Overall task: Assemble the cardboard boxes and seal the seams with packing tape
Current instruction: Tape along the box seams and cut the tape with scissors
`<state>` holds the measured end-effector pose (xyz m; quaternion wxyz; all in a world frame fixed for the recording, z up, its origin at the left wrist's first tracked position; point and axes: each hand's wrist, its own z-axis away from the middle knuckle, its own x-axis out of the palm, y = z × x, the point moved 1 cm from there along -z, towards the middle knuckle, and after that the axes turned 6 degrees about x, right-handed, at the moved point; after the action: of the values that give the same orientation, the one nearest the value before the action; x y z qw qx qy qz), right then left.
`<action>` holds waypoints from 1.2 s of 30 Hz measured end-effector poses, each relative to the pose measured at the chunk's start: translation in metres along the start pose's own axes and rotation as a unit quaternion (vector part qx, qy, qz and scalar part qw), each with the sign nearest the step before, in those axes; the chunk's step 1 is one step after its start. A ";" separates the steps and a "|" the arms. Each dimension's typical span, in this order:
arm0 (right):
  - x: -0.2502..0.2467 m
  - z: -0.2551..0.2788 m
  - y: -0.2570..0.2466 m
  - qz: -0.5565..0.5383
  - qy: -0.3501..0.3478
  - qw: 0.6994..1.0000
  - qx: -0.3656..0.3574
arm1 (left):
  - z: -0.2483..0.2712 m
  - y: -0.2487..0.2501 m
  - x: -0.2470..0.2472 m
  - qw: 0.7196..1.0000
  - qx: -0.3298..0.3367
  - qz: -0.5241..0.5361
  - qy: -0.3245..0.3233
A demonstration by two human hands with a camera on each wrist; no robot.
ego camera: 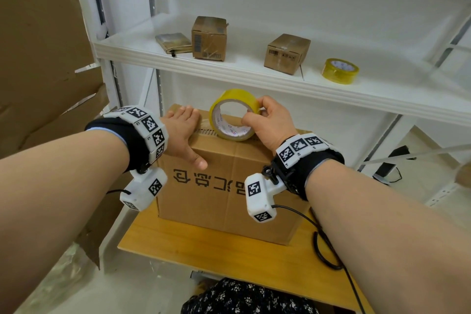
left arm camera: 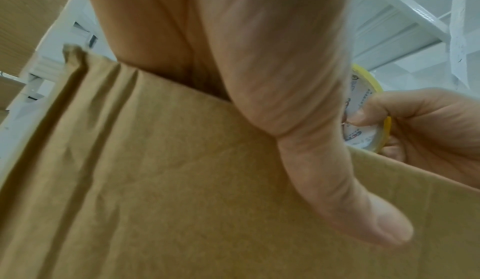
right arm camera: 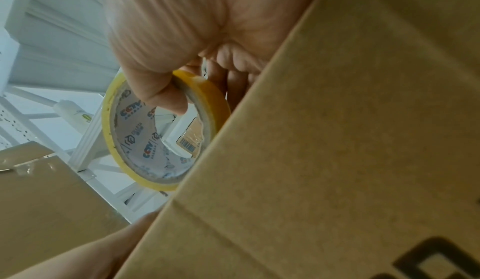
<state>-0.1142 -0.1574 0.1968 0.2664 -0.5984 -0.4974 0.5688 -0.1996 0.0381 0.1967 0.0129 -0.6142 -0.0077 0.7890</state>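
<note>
1. Pinching the tape roll (ego camera: 233, 115) upright on the box (ego camera: 229, 186) top, your right hand (ego camera: 271, 122) has its thumb through the core.
2. Your left hand (ego camera: 182, 132) lies flat, fingers (ego camera: 186, 113) straight, pressing the top just left of the roll.
3. The seam runs left to right, so I'd pull rightward, away from that hand.

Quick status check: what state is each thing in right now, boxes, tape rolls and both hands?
Large box: upright on wooden table, top flaps closed.
Tape roll: on edge on the box top, gripped.
Left hand: flat, pressing the box top.
Right hand: holding the roll.
Spare roll: flat on shelf.
Two small boxes: closed.
</note>
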 end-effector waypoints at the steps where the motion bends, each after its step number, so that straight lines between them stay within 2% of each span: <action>1: -0.002 0.000 0.000 -0.005 0.006 1.000 -0.002 | 0.000 0.000 0.000 1.000 0.000 0.000 -0.001; 5: -0.015 -0.002 0.002 -0.014 0.020 1.000 -0.003 | -0.001 -0.001 -0.001 1.000 0.002 -0.002 0.003; 8: -0.018 -0.001 0.006 -0.012 0.002 1.000 -0.013 | -0.003 -0.001 0.001 1.000 0.005 -0.010 0.008; 13: -0.019 -0.002 0.013 -0.040 -0.013 0.999 0.016 | -0.011 -0.001 0.003 1.000 -0.007 -0.019 -0.008; 22: -0.018 0.001 0.017 -0.037 -0.025 0.999 0.012 | -0.017 0.017 -0.001 0.996 -0.063 -0.061 -0.008; 30: -0.019 0.006 0.012 -0.007 -0.031 0.999 0.009 | -0.026 0.033 0.005 1.000 0.013 0.003 0.017; 34: -0.019 0.006 0.013 -0.010 -0.029 0.999 0.016 | -0.024 0.029 -0.001 0.999 0.030 0.010 0.018; 36: -0.019 0.006 0.013 -0.008 -0.028 0.999 0.019 | -0.024 0.029 -0.007 1.000 0.018 0.007 -0.005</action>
<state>-0.1133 -0.1810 0.1920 0.2682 -0.5728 -0.4985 0.5928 -0.1752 0.0093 0.1970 0.0180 -0.6102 0.0104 0.7920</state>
